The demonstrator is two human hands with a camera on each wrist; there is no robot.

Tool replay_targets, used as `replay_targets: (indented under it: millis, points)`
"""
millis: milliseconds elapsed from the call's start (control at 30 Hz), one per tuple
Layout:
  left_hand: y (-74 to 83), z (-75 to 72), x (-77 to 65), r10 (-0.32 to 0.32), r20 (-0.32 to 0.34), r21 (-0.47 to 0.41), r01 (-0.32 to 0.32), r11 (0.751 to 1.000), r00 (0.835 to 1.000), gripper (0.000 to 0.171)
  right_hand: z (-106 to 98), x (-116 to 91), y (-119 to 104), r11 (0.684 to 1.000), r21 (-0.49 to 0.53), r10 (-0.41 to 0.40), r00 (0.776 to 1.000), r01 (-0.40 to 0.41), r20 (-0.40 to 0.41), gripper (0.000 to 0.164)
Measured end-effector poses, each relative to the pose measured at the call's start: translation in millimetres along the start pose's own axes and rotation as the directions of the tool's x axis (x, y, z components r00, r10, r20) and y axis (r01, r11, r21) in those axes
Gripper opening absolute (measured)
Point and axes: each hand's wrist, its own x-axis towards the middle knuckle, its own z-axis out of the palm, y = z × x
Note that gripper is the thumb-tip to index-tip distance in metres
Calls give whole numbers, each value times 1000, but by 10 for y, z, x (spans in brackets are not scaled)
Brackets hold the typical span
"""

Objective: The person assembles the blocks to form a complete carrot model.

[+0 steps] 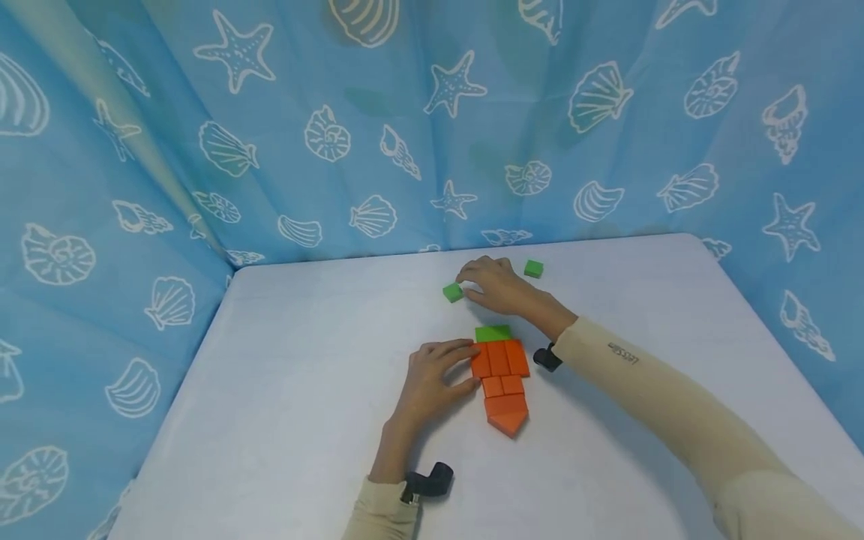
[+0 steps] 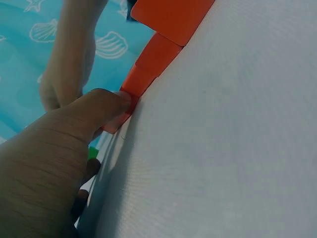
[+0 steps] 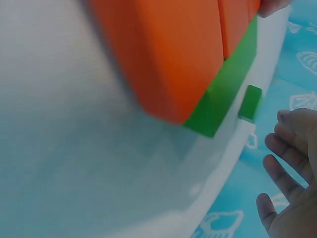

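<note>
Orange wooden blocks [image 1: 500,358] lie flat against one another in a column, with a pointed orange block [image 1: 508,422] at the near end and a green piece [image 1: 493,334] along the far end. My left hand [image 1: 432,379] rests at the column's left side, thumb and index fingertips touching the upper orange blocks. In the left wrist view its thumb presses against an orange side face. Beyond the column, my right hand [image 1: 496,286] hovers beside a small green block [image 1: 453,292]. The right wrist view shows its fingers spread and apart from that green block [image 3: 250,103].
Another small green block [image 1: 534,268] lies behind the right hand, toward the table's far edge. A white table [image 1: 304,390] carries everything. Blue curtains [image 1: 283,97] with shell and starfish prints hang behind and on both sides. Each wrist wears a black camera [image 1: 432,480].
</note>
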Motion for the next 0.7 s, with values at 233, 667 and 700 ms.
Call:
replay_targets:
  millis: [233, 667, 700]
  points:
    - [-10, 10, 1, 16, -6, 0, -16, 1000, 1000, 45, 119, 189, 7, 997, -62, -39, 999, 38, -8, 23]
    - [19, -39, 16, -12, 15, 14, 12, 1000, 1000, 45, 52, -73, 2, 999, 7, -47, 997, 47, 67, 17]
    - [17, -30, 13, -13, 12, 12, 13, 1000, 1000, 45, 61, -94, 16, 998, 13, -55, 996, 55, 74, 18]
